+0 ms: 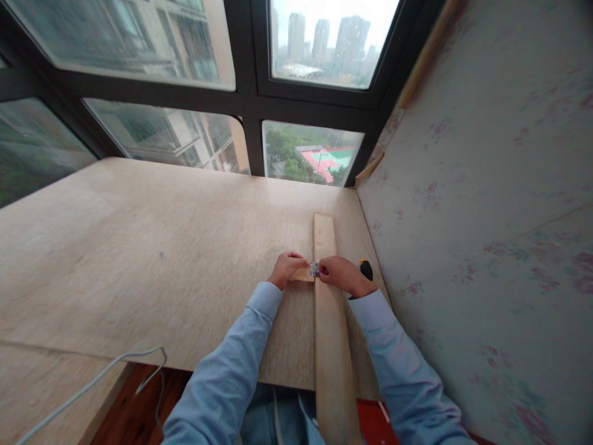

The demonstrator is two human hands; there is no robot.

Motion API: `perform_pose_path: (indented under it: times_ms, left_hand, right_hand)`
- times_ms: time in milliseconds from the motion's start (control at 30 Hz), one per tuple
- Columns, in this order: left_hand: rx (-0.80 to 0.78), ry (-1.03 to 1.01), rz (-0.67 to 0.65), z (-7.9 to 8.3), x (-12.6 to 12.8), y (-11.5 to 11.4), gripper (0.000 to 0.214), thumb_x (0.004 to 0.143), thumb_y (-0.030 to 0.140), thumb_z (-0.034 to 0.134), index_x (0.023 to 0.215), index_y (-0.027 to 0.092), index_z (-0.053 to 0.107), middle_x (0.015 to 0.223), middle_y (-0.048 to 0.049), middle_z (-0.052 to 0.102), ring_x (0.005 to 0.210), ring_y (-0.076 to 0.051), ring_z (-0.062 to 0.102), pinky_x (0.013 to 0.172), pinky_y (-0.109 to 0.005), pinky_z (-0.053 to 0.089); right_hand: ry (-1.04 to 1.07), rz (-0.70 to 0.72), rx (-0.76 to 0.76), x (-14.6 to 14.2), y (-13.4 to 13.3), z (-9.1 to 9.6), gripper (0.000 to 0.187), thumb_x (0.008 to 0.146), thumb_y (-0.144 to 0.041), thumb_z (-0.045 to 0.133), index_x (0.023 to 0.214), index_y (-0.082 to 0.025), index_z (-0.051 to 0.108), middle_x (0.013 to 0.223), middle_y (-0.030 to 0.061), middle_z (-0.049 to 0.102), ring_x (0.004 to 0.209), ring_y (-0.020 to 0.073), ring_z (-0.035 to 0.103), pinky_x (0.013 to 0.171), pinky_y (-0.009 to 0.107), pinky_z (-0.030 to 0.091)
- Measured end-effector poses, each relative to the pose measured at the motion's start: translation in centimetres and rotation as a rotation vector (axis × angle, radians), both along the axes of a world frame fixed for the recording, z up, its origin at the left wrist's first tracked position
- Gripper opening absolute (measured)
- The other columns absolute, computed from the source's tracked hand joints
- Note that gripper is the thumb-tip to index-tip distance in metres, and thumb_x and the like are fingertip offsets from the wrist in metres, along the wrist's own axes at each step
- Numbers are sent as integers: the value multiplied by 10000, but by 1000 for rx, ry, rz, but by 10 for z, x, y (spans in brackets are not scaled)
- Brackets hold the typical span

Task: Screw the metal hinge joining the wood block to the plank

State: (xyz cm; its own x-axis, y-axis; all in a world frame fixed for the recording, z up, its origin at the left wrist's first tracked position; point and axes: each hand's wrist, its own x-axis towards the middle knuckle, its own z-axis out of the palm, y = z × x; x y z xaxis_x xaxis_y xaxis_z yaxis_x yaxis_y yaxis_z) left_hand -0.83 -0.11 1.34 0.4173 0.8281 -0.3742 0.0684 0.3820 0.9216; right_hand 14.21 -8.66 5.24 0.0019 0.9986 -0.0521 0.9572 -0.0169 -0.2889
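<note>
A long pale wooden board (330,327) lies lengthwise, its near end jutting past the counter's front edge. A short wood piece (303,274) meets its left side at about a right angle. Across that joint sits a small silvery metal hinge (314,269) with holes. My left hand (288,268) is closed on the short piece, thumb and fingers along it. My right hand (343,275) rests over the board, its fingertips pinched at the hinge's right edge; whatever they hold is hidden. Beyond the right wrist is a black and yellow tool handle (365,270), partly covered.
The boards rest on a beige marble-look counter (222,235). Small shiny bits (162,254) lie to the left. A grey cable (99,374) loops at the front left. Dark-framed windows (252,93) stand behind, and a flowered wall (486,216) bounds the right side.
</note>
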Motion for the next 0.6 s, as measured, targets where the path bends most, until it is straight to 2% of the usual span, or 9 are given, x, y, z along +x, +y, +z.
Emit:
perform_pose_path:
  times_ms: [167, 300, 467, 600]
  left_hand:
    - [2, 3, -1, -4, 0, 1, 314, 453, 182, 801, 695, 144, 604, 598, 5, 619, 539, -134, 573, 507, -236, 412]
    - [-16, -15, -15, -4, 0, 2, 319, 459, 191, 797, 708, 142, 604, 583, 11, 613, 519, -129, 566, 502, -236, 417]
    - [-21, -23, -7, -1, 0, 2, 329, 441, 186, 803, 701, 141, 606, 578, 20, 603, 510, -121, 551, 504, -239, 428]
    - [-32, -16, 3, -1, 0, 2, 332, 429, 178, 810, 690, 145, 606, 582, 21, 604, 519, -122, 553, 503, -237, 428]
  right_hand:
    - [106, -27, 52, 5, -4, 3, 62, 724, -198, 643, 662, -204, 644, 631, 24, 660, 562, 145, 555, 513, 254, 299]
    - [481, -129, 151, 8, -7, -3, 146, 728, -318, 636, 681, -185, 599, 594, -12, 594, 534, 116, 510, 501, 230, 327]
    - [885, -279, 159, 4, 1, -16, 131, 661, -301, 606, 702, -191, 548, 530, -54, 541, 460, 92, 472, 458, 212, 321]
    - [1071, -302, 139, 0, 6, -19, 102, 629, -279, 567, 660, -206, 503, 464, -88, 472, 411, 78, 412, 436, 207, 301]
